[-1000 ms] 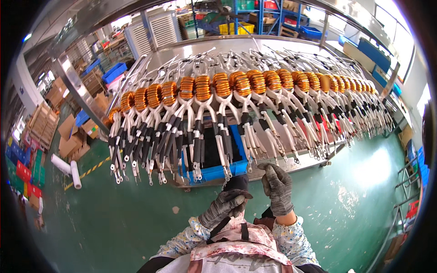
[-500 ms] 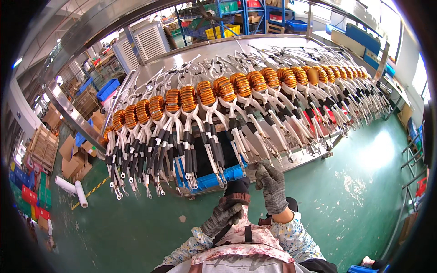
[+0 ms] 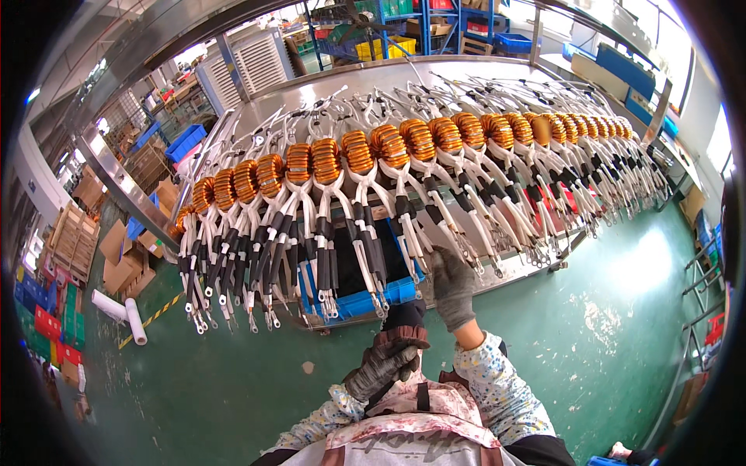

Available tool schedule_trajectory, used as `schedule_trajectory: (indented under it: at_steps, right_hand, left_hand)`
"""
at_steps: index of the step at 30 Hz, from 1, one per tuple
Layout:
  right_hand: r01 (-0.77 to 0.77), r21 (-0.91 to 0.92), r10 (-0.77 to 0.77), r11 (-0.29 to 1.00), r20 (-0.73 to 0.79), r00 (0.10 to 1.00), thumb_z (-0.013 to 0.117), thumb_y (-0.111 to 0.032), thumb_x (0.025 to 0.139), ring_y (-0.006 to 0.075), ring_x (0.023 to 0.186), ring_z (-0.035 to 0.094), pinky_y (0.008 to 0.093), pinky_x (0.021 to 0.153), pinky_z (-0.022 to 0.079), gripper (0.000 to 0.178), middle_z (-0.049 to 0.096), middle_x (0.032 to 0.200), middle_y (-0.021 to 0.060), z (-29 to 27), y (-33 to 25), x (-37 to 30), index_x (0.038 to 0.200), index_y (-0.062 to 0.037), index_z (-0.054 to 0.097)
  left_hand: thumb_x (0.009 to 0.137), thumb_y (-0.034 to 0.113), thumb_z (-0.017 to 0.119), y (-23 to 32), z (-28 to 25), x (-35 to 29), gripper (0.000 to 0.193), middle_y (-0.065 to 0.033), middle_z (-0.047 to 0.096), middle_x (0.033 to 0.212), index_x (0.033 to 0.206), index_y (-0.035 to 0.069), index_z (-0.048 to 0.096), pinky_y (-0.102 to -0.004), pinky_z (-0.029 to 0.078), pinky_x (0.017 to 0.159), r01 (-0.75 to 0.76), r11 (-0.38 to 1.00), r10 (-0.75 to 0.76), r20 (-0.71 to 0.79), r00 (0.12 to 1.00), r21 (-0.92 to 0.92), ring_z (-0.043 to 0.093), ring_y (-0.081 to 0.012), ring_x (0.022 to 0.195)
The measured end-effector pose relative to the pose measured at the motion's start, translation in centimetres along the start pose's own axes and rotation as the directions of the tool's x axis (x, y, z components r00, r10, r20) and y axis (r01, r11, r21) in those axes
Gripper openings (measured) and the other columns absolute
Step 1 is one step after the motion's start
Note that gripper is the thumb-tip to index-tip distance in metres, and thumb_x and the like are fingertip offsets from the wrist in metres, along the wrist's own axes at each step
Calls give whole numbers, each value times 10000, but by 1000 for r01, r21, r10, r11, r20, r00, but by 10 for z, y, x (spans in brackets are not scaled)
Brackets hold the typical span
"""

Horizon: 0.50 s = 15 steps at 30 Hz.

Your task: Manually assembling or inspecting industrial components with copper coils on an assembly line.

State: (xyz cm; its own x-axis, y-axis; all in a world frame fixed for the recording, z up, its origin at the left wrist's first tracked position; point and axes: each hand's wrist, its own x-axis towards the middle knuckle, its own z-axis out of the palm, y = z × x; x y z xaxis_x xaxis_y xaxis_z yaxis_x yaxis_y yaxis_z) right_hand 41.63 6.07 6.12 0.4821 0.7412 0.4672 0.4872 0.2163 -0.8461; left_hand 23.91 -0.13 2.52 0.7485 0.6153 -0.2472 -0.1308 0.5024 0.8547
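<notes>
A long row of coils wound in copper-coloured wire (image 3: 358,152) lies on a metal table (image 3: 303,92). White cables (image 3: 444,210) with black sleeves and metal ring lugs hang from them over the near edge. My right hand (image 3: 454,293), in a grey knit glove, reaches up to the hanging cable ends near the middle. Motion blurs its fingers, so their grip is unclear. My left hand (image 3: 382,368), also gloved, is curled closed low in front of me, beside a brown ruffled edge (image 3: 404,336) of cloth. What it holds, if anything, is hidden.
Under the cables stands a blue bin (image 3: 359,304) with a dark inside. A metal post (image 3: 128,190) rises at the table's left. Cardboard boxes (image 3: 124,260) and white rolls (image 3: 134,321) are on the green floor at left. Blue shelving (image 3: 423,27) stands behind the table.
My right hand has moved up and slightly left, from just below the cables to among their ends. My left hand has barely moved. The view has shifted slightly.
</notes>
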Motion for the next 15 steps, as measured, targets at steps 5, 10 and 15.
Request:
schedule_trajectory:
  at_steps: [5, 10, 15]
  right_hand:
    - [-119, -445, 157, 888, 50, 986, 418, -257, 903, 366, 745, 572, 453, 660, 444, 243, 594, 763, 161, -6, -43, -6, 929, -39, 522]
    - [-483, 324, 367, 813, 358, 859, 415, -287, 913, 168, 447, 421, 311, 433, 370, 272, 459, 556, 16, -23, -17, 9, 798, -55, 496]
    - [-658, 440, 462, 610, 477, 747, 464, -304, 897, 100, 418, 405, 257, 398, 342, 274, 446, 541, -31, -20, -32, 7, 775, -62, 509]
  left_hand:
    - [899, 233, 497, -3, -3, -7, 304, 22, 468, 668, 1118, 26, 535, -167, 306, 477, 13, 1000, -13, -50, 999, -9, 388, -42, 529]
    - [892, 241, 512, 2, 4, -8, 309, 31, 473, 667, 1111, 25, 542, -169, 325, 492, 22, 1000, -21, -59, 998, 6, 400, -41, 540]
    - [891, 245, 515, -7, -2, -6, 309, 35, 480, 671, 1105, 24, 546, -171, 328, 491, 12, 1000, -13, -79, 997, -13, 401, -39, 542]
